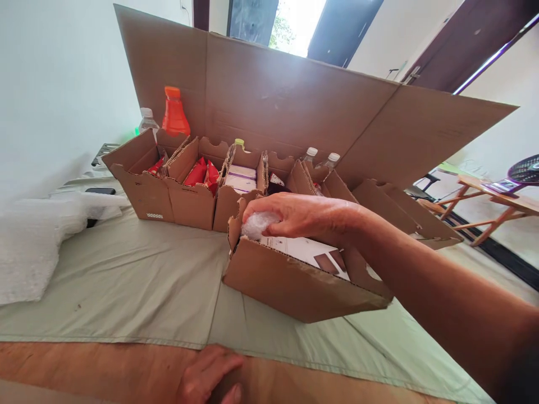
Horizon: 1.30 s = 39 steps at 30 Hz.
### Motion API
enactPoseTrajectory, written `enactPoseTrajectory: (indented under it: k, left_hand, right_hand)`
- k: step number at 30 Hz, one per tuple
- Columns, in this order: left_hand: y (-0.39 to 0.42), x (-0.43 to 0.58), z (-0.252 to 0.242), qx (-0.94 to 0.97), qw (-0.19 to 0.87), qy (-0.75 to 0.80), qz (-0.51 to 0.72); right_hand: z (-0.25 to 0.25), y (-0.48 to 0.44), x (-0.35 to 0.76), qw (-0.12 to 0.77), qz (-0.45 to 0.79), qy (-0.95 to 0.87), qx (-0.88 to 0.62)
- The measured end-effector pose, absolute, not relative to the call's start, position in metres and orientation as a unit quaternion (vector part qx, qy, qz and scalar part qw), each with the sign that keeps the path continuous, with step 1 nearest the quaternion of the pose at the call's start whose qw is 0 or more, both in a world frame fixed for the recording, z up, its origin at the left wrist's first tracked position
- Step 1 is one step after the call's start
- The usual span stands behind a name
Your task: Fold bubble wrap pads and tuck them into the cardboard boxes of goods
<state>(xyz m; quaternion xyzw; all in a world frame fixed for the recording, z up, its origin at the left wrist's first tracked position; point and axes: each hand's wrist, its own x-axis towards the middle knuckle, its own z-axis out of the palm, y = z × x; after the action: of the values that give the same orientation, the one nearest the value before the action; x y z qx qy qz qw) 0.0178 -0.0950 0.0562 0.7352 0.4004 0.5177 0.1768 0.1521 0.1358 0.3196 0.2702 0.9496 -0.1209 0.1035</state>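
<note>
My right hand [298,216] reaches over a shallow cardboard box [295,289] in the middle of the view. Its fingers are closed on a crumpled clear plastic wrap [259,224] at the box's left end. Under the hand, inside the box, lies a white carton with brown patches [311,255]. My left hand [208,376] rests at the bottom edge on my leg, fingers lying loosely apart, holding nothing.
Behind stands a row of cardboard trays [147,193] with red packets [202,173], white packs [241,178] and bottles, among them an orange one [174,115]. A tall cardboard sheet [273,106] backs them. White cloth [33,241] lies left; a wooden folding table [492,202] stands right.
</note>
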Motion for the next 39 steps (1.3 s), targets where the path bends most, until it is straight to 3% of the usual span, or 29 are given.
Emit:
enactPoseTrajectory:
  k: [5,10,15,20,25,31,39]
  left_hand:
    - [-0.061,0.003,0.12,0.721,0.068,0.489,0.487]
    - [-0.001,0.007,0.178,0.719,-0.021,0.468,0.513]
    - [0.013,0.014,0.172,0.702,-0.032,0.452,0.549]
    - [0.006,0.015,0.161,0.706,-0.028,0.473,0.526]
    - [0.006,0.016,0.16,0.715,-0.02,0.468,0.519]
    - [0.007,0.016,0.16,0.721,-0.014,0.453,0.524]
    - [0.009,0.017,0.165,0.726,-0.03,0.456,0.514]
  right_hand:
    - [0.32,0.12,0.152,0.135,-0.066,0.931,0.334]
    - [0.322,0.125,0.147,0.167,-0.075,0.942,0.281]
    - [0.313,0.141,0.143,0.169,-0.127,0.946,0.245]
    - [0.297,0.134,0.133,0.155,-0.02,0.949,0.273]
    - [0.3,0.131,0.141,0.214,-0.094,0.942,0.242]
    - [0.305,0.117,0.153,0.117,0.015,0.948,0.297]
    - [0.3,0.12,0.145,0.211,0.008,0.933,0.292]
